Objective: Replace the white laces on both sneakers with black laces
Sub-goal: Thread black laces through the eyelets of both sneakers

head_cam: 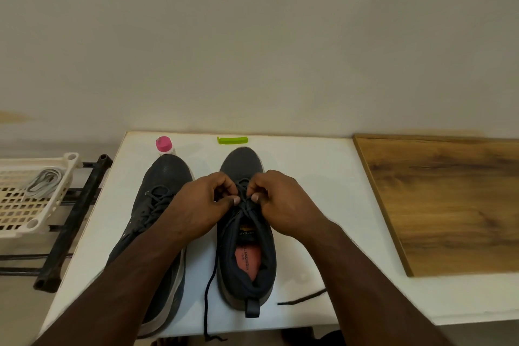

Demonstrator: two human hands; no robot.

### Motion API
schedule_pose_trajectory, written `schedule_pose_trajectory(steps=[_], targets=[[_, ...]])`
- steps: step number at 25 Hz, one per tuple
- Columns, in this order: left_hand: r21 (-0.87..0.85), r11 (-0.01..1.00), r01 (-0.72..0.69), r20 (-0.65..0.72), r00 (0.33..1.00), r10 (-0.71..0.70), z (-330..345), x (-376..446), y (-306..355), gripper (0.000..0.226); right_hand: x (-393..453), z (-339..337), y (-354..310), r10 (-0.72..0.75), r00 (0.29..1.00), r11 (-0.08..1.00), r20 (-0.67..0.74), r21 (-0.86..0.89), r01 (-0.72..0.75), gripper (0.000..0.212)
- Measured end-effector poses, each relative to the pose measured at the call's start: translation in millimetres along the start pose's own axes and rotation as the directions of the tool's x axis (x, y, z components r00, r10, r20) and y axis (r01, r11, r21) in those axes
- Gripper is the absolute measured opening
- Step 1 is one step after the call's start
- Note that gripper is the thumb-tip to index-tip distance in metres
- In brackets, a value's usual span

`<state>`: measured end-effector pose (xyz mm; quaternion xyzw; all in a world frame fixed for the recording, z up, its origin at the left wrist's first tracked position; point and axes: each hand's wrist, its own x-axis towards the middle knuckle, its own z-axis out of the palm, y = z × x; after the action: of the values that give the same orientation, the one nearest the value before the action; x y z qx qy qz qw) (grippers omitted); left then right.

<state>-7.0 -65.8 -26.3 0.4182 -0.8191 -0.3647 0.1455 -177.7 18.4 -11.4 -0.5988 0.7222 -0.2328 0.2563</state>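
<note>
Working from the head view, the only one supplied: your left hand (205,202) and right hand (276,201) are close together over the right sneaker (247,270), each pinching the black lace (209,293) at the upper eyelets, thumbs nearly touching. Both sneakers stand side by side on the white tabletop (323,205), toes away from you. The left sneaker (161,194) already carries a dark lace; your left forearm hides its heel. Two free lace ends trail off the right sneaker, one over the near edge, one lying to the right. A pale lace bundle (42,180) sits in the basket (16,229) beside the tabletop.

Handling judgement: the lace is light, limp and likely to slip back through an eyelet, so pinch it near the tip when threading. The sneaker is soft-walled and light; steady it by the eyelet panel, not the collar. Mind the end hanging over the edge.
</note>
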Motion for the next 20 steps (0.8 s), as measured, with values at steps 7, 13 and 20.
schedule_pose_trajectory(steps=[7, 13, 20], targets=[[-0.004, 1.0, 0.004, 0.002, 1.0, -0.004, -0.9, -1.1, 0.0, 0.011, -1.3, -11.3, 4.5, 0.091, 0.993, 0.982, 0.082, 0.159, -0.103, 0.02], [0.02, 1.0, -0.002, -0.008, 1.0, 0.002, -0.2, -0.4, -0.1, 0.011, -2.0, -1.8, -2.3, 0.018, 0.999, 0.999, -0.027, 0.032, -0.017, 0.016], [0.017, 1.0, -0.013, 0.002, 1.0, 0.013, 0.2, 0.0, -2.4, 0.011, -1.5, -3.7, -2.2, 0.039, 0.999, 0.998, -0.016, 0.047, -0.038, 0.017]])
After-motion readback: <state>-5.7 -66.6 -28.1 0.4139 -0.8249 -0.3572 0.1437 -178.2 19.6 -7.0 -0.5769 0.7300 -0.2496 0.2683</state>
